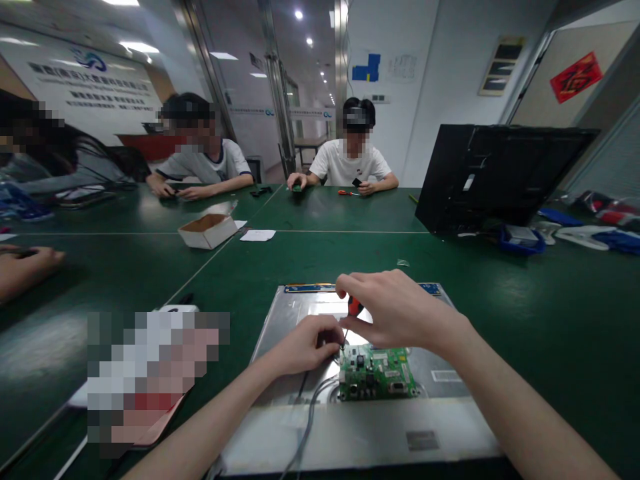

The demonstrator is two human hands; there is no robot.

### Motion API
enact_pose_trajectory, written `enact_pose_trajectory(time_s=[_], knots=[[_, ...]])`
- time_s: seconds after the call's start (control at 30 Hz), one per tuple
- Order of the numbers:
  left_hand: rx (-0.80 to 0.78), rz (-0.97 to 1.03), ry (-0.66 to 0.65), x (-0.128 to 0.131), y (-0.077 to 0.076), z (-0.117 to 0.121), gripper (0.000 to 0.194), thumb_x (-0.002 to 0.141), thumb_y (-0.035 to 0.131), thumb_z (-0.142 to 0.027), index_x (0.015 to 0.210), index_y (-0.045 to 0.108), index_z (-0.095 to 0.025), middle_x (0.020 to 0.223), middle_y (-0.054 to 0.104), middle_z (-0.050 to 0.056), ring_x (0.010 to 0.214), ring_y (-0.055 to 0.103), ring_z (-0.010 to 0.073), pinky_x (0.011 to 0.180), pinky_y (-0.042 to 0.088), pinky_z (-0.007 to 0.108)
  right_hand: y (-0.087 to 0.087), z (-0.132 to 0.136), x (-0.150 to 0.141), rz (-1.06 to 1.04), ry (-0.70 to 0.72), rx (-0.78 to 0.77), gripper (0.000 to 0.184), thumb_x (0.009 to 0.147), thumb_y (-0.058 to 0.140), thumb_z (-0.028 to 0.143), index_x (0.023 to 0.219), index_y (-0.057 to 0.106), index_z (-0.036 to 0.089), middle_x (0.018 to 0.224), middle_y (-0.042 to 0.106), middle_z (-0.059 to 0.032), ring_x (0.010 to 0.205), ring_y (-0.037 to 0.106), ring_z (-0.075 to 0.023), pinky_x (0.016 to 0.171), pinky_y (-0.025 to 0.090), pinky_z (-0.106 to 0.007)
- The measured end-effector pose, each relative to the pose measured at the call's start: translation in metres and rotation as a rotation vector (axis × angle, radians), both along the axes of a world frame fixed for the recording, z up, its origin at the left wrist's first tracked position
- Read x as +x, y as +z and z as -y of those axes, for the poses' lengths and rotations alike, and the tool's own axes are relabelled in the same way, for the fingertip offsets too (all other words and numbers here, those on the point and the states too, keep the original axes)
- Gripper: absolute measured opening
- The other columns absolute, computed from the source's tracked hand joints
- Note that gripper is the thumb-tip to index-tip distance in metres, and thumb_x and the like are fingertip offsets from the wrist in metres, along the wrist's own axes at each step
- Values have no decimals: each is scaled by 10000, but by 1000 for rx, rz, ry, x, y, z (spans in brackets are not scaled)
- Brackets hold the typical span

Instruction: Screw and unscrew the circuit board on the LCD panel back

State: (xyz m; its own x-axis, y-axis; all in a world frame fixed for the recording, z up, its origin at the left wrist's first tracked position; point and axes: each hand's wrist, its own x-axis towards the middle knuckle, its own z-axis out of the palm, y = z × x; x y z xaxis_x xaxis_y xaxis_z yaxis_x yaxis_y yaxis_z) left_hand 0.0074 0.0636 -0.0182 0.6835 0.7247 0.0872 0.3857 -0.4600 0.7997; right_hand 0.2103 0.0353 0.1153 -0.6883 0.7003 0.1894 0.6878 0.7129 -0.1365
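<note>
A metal-backed display panel point(370, 433) lies flat in front of me, with a green circuit board point(377, 373) on it. My right hand point(395, 310) is closed around the red and black handle of a screwdriver point(355, 306). Its shaft points down at the board's upper left corner. Close by, my left hand point(313, 343) has its fingers curled together at that same corner, near the shaft tip; whatever they pinch is hidden. Grey cables point(311, 417) run from the board's left side toward the panel's near edge.
Left of the panel lies a blurred-out pale and pink item point(155, 380). Farther off stand an open cardboard box point(207, 230) and a large black monitor back point(500, 173). A blue tray point(523, 240) sits beside the monitor. Several people work around the green table point(320, 250).
</note>
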Motion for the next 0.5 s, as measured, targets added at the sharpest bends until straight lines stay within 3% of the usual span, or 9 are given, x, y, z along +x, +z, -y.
enact_pose_trajectory(time_s=[0.17,0.37,0.5], knots=[[-14,-15,-15,1,1,-1,106,782,576,-133,866,640,-146,787,635,25,705,569,166,660,453,268,0,1,1,2,16,8,168,811,531,212,971,489,179,870,654,-23,601,516,-124,495,259,-260],[-17,-19,5,1,6,1,73,788,570,-139,834,625,-151,762,622,13,682,557,155,631,433,255,-3,-2,-4,39,-60,67,140,878,533,303,962,508,194,775,685,-12,605,566,-148,496,206,-266],[-20,-17,5,1,3,0,94,787,580,-149,862,636,-144,794,639,28,716,568,170,666,444,273,0,1,0,12,5,18,133,839,551,258,950,518,192,876,676,-23,678,575,-152,514,240,-268]])
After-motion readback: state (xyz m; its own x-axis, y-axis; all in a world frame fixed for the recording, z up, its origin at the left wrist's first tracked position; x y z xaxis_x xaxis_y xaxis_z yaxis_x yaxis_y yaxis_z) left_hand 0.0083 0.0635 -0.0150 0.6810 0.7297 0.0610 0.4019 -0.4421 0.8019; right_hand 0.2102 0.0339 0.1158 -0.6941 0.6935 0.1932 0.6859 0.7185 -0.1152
